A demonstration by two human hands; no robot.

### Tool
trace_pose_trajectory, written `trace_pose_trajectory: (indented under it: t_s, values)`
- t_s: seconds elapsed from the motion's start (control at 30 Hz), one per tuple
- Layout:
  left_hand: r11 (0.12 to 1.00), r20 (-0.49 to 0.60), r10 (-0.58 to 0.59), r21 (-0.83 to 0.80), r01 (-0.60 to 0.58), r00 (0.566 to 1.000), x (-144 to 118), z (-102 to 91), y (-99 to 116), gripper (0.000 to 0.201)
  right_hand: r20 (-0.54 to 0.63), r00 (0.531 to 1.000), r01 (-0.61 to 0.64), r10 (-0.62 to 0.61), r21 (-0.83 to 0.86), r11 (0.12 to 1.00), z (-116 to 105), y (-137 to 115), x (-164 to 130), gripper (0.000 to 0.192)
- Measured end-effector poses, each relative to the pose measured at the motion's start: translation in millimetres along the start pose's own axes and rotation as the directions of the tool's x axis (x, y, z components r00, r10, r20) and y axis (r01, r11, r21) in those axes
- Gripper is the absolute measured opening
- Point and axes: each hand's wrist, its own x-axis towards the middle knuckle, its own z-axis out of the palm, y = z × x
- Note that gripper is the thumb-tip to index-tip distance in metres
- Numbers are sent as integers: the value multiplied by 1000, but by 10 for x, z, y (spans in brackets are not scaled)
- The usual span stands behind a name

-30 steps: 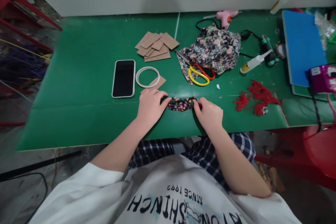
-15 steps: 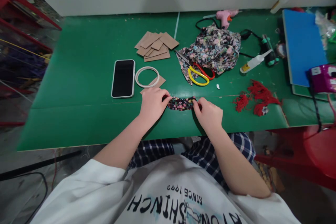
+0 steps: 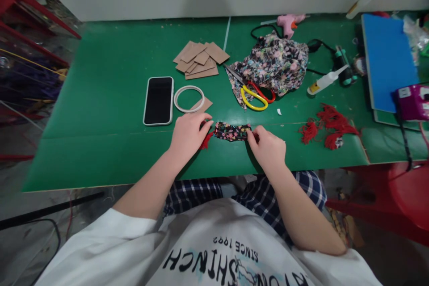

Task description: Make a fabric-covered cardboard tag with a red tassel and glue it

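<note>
A narrow strip of black floral fabric (image 3: 231, 131) lies flat on the green table in front of me. A red tassel (image 3: 207, 140) shows at its left end, partly covered by my left hand (image 3: 190, 133). That hand rests just left of the strip, thumb and index finger apart, not gripping the fabric. At the other end, my right hand (image 3: 268, 144) pinches the strip's right edge between thumb and curled fingers. Beyond my left hand are white rings (image 3: 176, 103), partly over a brown card (image 3: 206, 105).
A phone (image 3: 158, 101) lies left of the rings, brown cards (image 3: 201, 71) behind. Scissors (image 3: 254, 102) rest by crumpled floral cloth (image 3: 278, 62). A pink glue gun (image 3: 287, 23), a glue bottle (image 3: 323, 83), red tassels (image 3: 330, 118) and a blue board (image 3: 385, 62) sit to the right.
My left hand has let go of the strip's left end and shifted slightly left, its fingers parting. The red tassel has come into sight. My right hand keeps its pinch.
</note>
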Motion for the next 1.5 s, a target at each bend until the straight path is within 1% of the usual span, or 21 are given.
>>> trace_pose_trajectory:
  t_s: [0.07, 0.1, 0.13, 0.17, 0.2, 0.27, 0.33, 0.4, 0.47, 0.53, 0.63, 0.83, 1.0, 1.07, 1.13, 1.27, 1.37, 1.43, 1.5]
  values:
    - [1000, 9, 26, 7, -26, 1000, -60, -31, -27, 17, -22, 999, -28, 28, 18, 999, -48, 13, -4, 30]
    - [999, 21, 38, 4, -38, 999, -89, -40, -38, 18, -58, 998, -35, 37, 35, 999, -78, 17, -4, 29]
    - [999, 34, 45, 0, -45, 998, -115, -42, -47, 19, -104, 994, -26, 32, 62, 998, -108, 15, 0, 28]
    - [999, 43, 49, -4, -49, 998, -139, -39, -52, 20, -148, 989, 11, 4, 98, 995, -135, 6, 8, 27]
    - [999, 47, 49, -6, -49, 998, -160, -30, -55, 21, -183, 982, 76, -50, 136, 988, -156, -11, 24, 26]
    - [998, 46, 55, -4, -55, 997, -193, -2, -51, 22, -209, 952, 264, -222, 202, 943, -165, -75, 80, 23]
    - [997, 41, 70, 9, -71, 997, -218, 28, -36, 23, -183, 890, 453, -418, 236, 860, -127, -165, 164, 21]
    - [996, 30, 83, 30, -84, 996, -240, 48, -18, 24, -136, 828, 560, -544, 237, 794, -57, -260, 257, 22]
    - [994, 27, 91, 58, -92, 995, -260, 56, -5, 26, -87, 795, 602, -600, 234, 764, 18, -336, 336, 23]
    - [990, 33, 105, 93, -107, 994, -279, 52, -3, 27, -62, 787, 609, -614, 236, 757, 78, -379, 388, 25]
    - [981, 45, 128, 139, -134, 991, -302, 41, -22, 27, -68, 787, 607, -613, 255, 752, 130, -396, 419, 25]
    - [973, 81, 177, 137, -187, 981, -280, 19, -88, 22, -84, 802, 586, -591, 300, 753, 194, -384, 404, 22]
    - [936, 116, 269, 204, -288, 956, -182, -41, -112, 22, -116, 799, 592, -590, 328, 736, 223, -376, 394, 22]
    - [915, 103, 306, 244, -322, 946, -153, -57, -109, 23, -119, 794, 598, -596, 331, 730, 223, -376, 390, 22]
    - [909, 73, 315, 262, -323, 946, -147, -60, -100, 23, -121, 794, 598, -596, 333, 729, 222, -379, 383, 23]
    - [932, 13, 288, 226, -283, 958, -221, -32, -82, 24, -123, 796, 591, -592, 364, 720, 192, -381, 373, 22]
    - [949, -34, 257, 198, -245, 966, -310, -11, -68, 22, -118, 811, 566, -573, 406, 718, 121, -376, 415, 21]
    - [957, -60, 245, 178, -231, 968, -353, -4, -56, 21, -90, 823, 546, -561, 395, 739, 66, -377, 484, 22]
    - [958, -81, 253, 160, -238, 964, -373, 0, -38, 21, -21, 819, 542, -574, 360, 760, 27, -388, 572, 23]
